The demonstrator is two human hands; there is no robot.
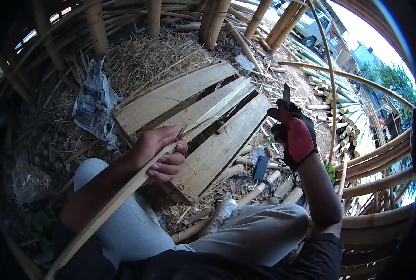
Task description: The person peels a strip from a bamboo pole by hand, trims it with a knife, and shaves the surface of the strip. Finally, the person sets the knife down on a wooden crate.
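Observation:
My bare left hand (160, 153) is closed around a long, pale bamboo strip (106, 205). One end of the strip runs back past my forearm to the lower left. Beyond my fingers, thin split lengths stretch forward over a low wooden plank platform (219, 148). On the right, my right hand (299, 137) wears a red and black glove and grips a knife (286, 94), its dark blade pointing up and away. The knife is held apart from the bamboo, past the platform's right edge. The glove hides most of the handle.
A crumpled newspaper sheet (95, 103) lies left of the platform, near a heap of shavings (147, 63). A phone (260, 167) rests at right among bamboo pieces. Upright bamboo poles (214, 23) stand ahead. Stacked bamboo (350, 116) and a parked vehicle (313, 29) are farther right.

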